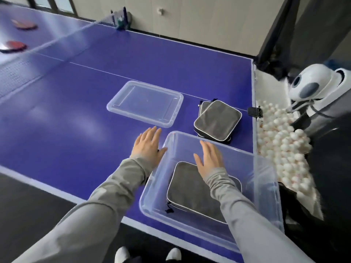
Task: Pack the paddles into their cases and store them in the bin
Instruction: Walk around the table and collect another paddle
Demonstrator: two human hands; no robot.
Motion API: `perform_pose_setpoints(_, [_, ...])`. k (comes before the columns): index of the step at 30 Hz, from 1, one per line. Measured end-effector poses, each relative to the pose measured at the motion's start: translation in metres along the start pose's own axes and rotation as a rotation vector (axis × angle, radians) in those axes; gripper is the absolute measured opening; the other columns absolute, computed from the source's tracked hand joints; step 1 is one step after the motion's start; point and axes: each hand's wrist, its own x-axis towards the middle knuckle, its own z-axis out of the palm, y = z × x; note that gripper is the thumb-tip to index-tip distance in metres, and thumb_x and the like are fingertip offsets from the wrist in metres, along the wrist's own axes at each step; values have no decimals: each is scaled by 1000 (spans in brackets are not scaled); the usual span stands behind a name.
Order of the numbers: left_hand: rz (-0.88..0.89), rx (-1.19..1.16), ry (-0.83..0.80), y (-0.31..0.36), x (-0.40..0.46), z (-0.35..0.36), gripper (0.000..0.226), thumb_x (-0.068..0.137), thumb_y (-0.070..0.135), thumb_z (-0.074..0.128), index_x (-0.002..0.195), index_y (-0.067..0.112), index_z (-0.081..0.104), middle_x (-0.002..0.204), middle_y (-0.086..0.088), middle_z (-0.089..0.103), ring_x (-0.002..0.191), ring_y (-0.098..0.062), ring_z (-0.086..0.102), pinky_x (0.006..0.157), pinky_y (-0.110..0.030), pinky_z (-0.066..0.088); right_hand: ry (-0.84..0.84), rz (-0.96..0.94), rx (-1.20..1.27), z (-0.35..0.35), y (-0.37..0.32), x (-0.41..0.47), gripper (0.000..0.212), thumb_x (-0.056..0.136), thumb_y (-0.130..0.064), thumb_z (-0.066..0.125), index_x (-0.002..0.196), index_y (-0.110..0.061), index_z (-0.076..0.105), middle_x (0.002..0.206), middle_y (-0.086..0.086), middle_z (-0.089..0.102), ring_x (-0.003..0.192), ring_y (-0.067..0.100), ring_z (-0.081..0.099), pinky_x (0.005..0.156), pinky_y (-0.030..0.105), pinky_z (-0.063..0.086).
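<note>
Paddles [16, 46] lie far off beyond the net; one case [191, 194] sits inside the bin [266, 186]. Left hand [149, 144], fingers straight, empty, beside the bin's rim; right hand [209, 158] flat above the case. Spare cases [218, 120] and lid [145, 103] lie just beyond on the surface [76, 111].

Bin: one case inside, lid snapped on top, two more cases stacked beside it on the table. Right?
Not quite. The lid is not on the bin; the head view shows it lying flat on the table, beyond the bin's far left corner. The rest holds: one case lies inside, and two more cases are stacked beside the bin.
</note>
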Motion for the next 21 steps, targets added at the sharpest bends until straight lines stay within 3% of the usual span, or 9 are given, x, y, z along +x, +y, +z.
perform_pose_setpoints(10, [-449, -95, 35, -182, -98, -16, 64, 94, 39, 47, 147, 12, 23, 155, -4, 22, 143, -22, 19, 114, -35, 22, -220, -413, -118, 78, -200, 16, 54, 94, -37, 41, 142, -12, 30, 146, 7, 34, 136, 21, 29, 110, 36, 21])
perform_pose_setpoints(21, [-860, -104, -237, -335, -278, 29, 64, 95, 41, 43, 147, 11, 20, 157, -5, 16, 144, -23, 16, 117, -37, 18, -632, -753, -375, 195, -373, -64, 54, 95, -36, 42, 141, -13, 27, 145, 6, 33, 137, 22, 26, 114, 37, 21])
